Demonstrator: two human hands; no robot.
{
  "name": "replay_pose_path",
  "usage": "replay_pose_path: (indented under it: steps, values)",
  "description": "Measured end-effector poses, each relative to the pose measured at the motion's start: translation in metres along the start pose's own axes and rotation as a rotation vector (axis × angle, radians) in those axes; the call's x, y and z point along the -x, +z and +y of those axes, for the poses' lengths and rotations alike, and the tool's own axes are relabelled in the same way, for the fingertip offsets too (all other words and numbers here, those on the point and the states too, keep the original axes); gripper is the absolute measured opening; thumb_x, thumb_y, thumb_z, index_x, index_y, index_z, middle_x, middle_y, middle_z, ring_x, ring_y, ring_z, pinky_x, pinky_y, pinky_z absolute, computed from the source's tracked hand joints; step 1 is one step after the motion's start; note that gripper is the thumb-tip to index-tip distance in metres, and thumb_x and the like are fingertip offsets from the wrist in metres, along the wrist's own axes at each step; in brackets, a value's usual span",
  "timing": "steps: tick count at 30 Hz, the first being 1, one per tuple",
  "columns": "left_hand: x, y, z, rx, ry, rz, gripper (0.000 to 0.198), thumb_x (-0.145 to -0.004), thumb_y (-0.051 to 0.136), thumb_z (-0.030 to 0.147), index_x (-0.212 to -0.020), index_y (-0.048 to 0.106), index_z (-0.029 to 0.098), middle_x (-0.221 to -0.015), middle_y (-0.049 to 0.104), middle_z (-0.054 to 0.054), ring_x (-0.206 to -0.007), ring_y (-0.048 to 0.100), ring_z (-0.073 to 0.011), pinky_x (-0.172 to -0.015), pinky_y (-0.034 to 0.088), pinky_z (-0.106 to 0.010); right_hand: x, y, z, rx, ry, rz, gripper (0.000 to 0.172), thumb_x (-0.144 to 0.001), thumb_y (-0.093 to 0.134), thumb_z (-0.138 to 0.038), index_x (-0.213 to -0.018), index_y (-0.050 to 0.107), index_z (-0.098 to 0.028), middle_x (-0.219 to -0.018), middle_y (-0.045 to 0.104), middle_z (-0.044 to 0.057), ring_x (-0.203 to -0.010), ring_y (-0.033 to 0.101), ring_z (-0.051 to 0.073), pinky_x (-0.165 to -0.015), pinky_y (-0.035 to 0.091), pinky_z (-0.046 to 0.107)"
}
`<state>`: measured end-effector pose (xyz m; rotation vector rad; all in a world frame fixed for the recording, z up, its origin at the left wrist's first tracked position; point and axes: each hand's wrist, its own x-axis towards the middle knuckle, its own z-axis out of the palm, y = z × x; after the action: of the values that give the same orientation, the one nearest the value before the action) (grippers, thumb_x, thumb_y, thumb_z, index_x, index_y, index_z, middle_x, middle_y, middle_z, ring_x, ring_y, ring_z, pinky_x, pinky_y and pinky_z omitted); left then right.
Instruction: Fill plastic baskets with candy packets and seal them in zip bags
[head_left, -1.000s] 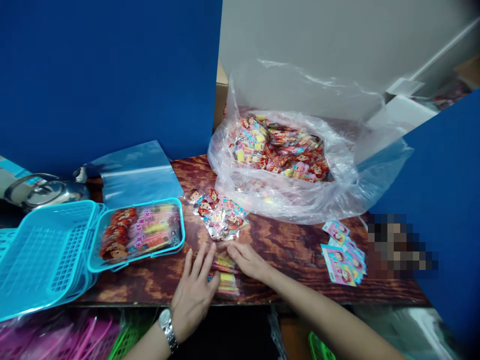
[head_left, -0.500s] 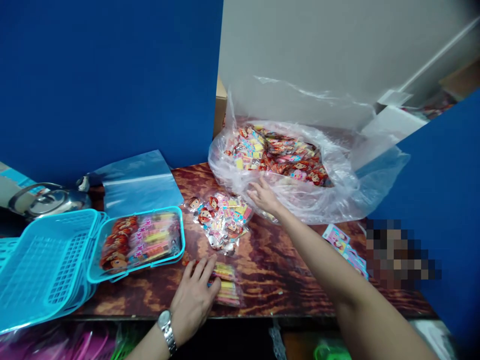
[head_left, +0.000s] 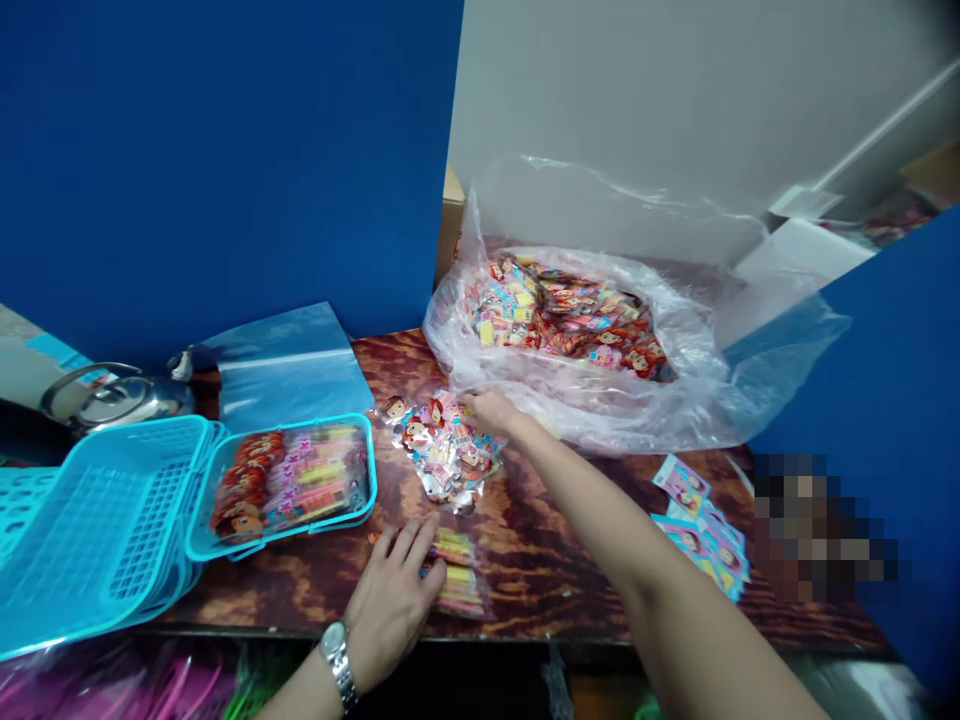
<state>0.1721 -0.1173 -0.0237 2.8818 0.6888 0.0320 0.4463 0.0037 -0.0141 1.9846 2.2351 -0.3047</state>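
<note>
Fingers spread, my left hand (head_left: 397, 600) rests flat on a few clear packets (head_left: 459, 575) with yellow and pink sticks, near the table's front edge. My right hand (head_left: 491, 412) is at the upper right edge of a loose pile of small printed packets (head_left: 442, 450). Its fingers are curled in and appear closed on one packet of the pile; the fingertips are partly hidden. Left of the pile, a blue plastic basket (head_left: 369, 460) holds rows of similar packets. Behind my right hand, a large clear plastic bag (head_left: 600, 410) lies open, full of such packets.
Stacked blue baskets (head_left: 157, 470) stand at the left, with a metal kettle (head_left: 124, 400) behind them. A clear plastic sheet (head_left: 292, 365) lies beyond the filled basket. Printed cards (head_left: 705, 530) lie at the right. Blue panels (head_left: 225, 170) border the wood-patterned table (head_left: 570, 560).
My right hand has moved left and down from the bag's front edge to the pile, its fingers drawing in. My left hand stays on its packets. The view has shifted slightly.
</note>
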Motion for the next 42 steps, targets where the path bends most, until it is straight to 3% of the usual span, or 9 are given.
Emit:
replay_pose_path:
  steps: [9,12,15,21,23,26,30,36,42]
  values:
    - [0.001,-0.003,0.002,-0.004,0.002,-0.005,0.025,-0.082,0.054,0.026,-0.107,0.057,0.021,-0.14,0.039,-0.015,-0.12,0.041,-0.0302,-0.094,0.033,-0.047,0.047,-0.02,-0.034,-0.017,0.005,0.061,0.034,-0.087,0.052,-0.034,-0.116,0.051,-0.016,-0.108,0.062,0.012,-0.103,0.055,0.025,-0.086,0.039,0.034]
    - [0.002,0.0,0.003,-0.03,0.01,0.005,0.025,-0.083,0.054,0.026,-0.107,0.057,0.021,-0.14,0.039,-0.015,-0.12,0.041,-0.0295,-0.094,0.033,-0.047,0.08,-0.009,-0.062,-0.113,-0.027,0.088,0.041,-0.089,0.048,-0.032,-0.127,0.041,-0.02,-0.104,0.062,0.009,-0.091,0.059,0.021,-0.073,0.042,0.028]
    - [0.004,0.007,0.003,-0.08,0.008,0.1,0.025,-0.085,0.05,0.022,-0.109,0.057,0.02,-0.139,0.041,-0.014,-0.12,0.042,-0.0287,-0.095,0.034,-0.044,0.104,0.011,-0.082,-0.205,-0.114,0.068,0.027,-0.087,0.045,-0.023,-0.113,0.053,-0.02,-0.1,0.062,0.009,-0.086,0.059,0.02,-0.069,0.042,0.027]
    - [0.006,0.002,0.004,-0.109,-0.081,0.126,0.07,-0.079,0.056,0.032,-0.142,0.025,0.022,-0.147,0.024,-0.017,-0.134,0.02,-0.0355,-0.098,0.031,-0.046,0.125,0.029,-0.078,-0.582,-0.374,-0.049,0.02,-0.087,0.041,-0.015,-0.086,0.061,-0.016,-0.082,0.064,0.004,-0.074,0.058,0.014,-0.073,0.044,0.024]
    - [0.002,-0.004,0.003,-0.09,-0.105,0.07,0.08,-0.075,0.058,0.045,-0.142,0.025,0.017,-0.144,0.029,-0.021,-0.134,0.017,-0.0393,-0.101,0.021,-0.057,0.134,0.034,-0.077,-0.735,-0.294,-0.006,0.025,-0.092,0.037,-0.025,-0.096,0.061,-0.018,-0.088,0.065,0.004,-0.079,0.059,0.015,-0.077,0.045,0.027]
    - [-0.003,-0.009,0.002,-0.052,-0.109,-0.013,0.076,-0.076,0.055,0.045,-0.14,0.029,0.012,-0.131,0.047,-0.02,-0.126,0.034,-0.0357,-0.104,0.01,-0.061,0.152,0.055,-0.09,-1.002,0.01,0.233,0.035,-0.096,0.028,-0.039,-0.114,0.053,-0.021,-0.104,0.064,0.006,-0.097,0.059,0.019,-0.086,0.045,0.033]
    - [-0.007,-0.008,0.001,-0.016,-0.123,-0.071,0.073,-0.075,0.053,0.032,-0.141,0.027,0.011,-0.126,0.051,-0.016,-0.109,0.047,-0.0286,-0.102,0.025,-0.05,0.163,0.088,-0.119,-1.193,0.379,0.578,0.046,-0.096,0.012,-0.044,-0.112,0.048,-0.021,-0.107,0.06,0.011,-0.102,0.056,0.021,-0.091,0.045,0.037]
    - [-0.01,-0.009,-0.001,-0.047,-0.121,-0.133,0.071,-0.072,0.054,0.023,-0.138,0.031,0.011,-0.129,0.047,-0.016,-0.106,0.046,-0.0283,-0.091,0.038,-0.042,0.153,0.086,-0.124,-1.233,0.297,0.521,0.044,-0.094,0.021,-0.049,-0.107,0.053,-0.021,-0.105,0.06,0.009,-0.1,0.056,0.021,-0.091,0.044,0.035]
    - [-0.021,-0.023,-0.001,-0.047,-0.134,-0.195,0.062,-0.072,0.059,0.025,-0.129,0.04,0.008,-0.105,0.057,-0.014,-0.096,0.052,-0.0265,-0.099,0.028,-0.051,0.149,0.076,-0.111,-1.224,0.206,0.426,0.043,-0.093,0.028,-0.051,-0.112,0.054,-0.022,-0.104,0.061,0.007,-0.101,0.056,0.021,-0.091,0.044,0.034]
